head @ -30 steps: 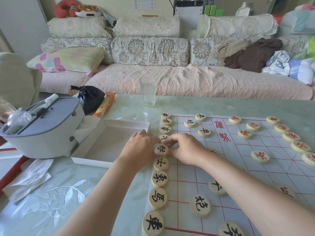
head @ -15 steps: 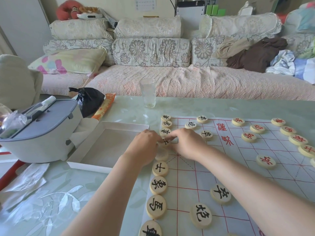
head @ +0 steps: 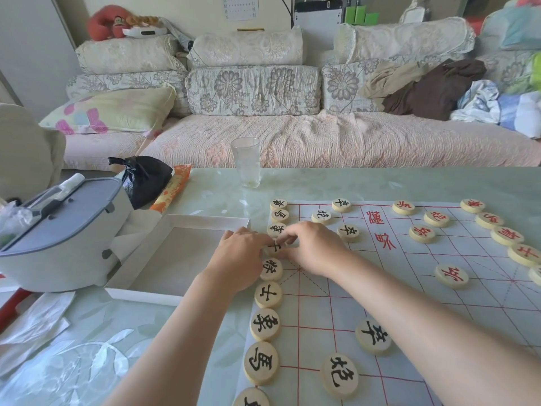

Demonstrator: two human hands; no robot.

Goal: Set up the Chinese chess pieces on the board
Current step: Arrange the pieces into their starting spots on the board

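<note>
View: head cam, the only one given; a counter is seen from above, w/ a sofa behind it.
Board: 1 paper sheet w/ red grid, laid flat on the counter, right of the box lid.
Left grip: hand seen from the back; fingers are curled onto the left edge of the held piece, so the piece is grasped.
Right grip: thumb + index are pinched on the same piece from the right; also grasping it.
Held piece: 1 black-marked disc, set on the board's left edge line, 4th from the far end of the black column, between the 2 grips, mostly covered by fingers.
Black column: 9 discs counted incl. the held piece, lined along the board's left edge; nearest one is cut by the frame bottom.
Inner black discs: 5 counted; 3 at the far end, 2 near, just left of the right forearm.
Red column: 5 discs along the right side, last one cut by the frame.
Inner red discs: 4, spread left of the red column.
Totals: 14 black, 9 red seen; what's under the arms can't be told.
Box lid: 1 white shallow tray, just beside the board's left edge.
Glass: 1 clear tumbler, upright, past the board's far edge.
Misc: 1 grey tub far left; 1 black bag and 1 orange packet placed between tub and glass.
</note>
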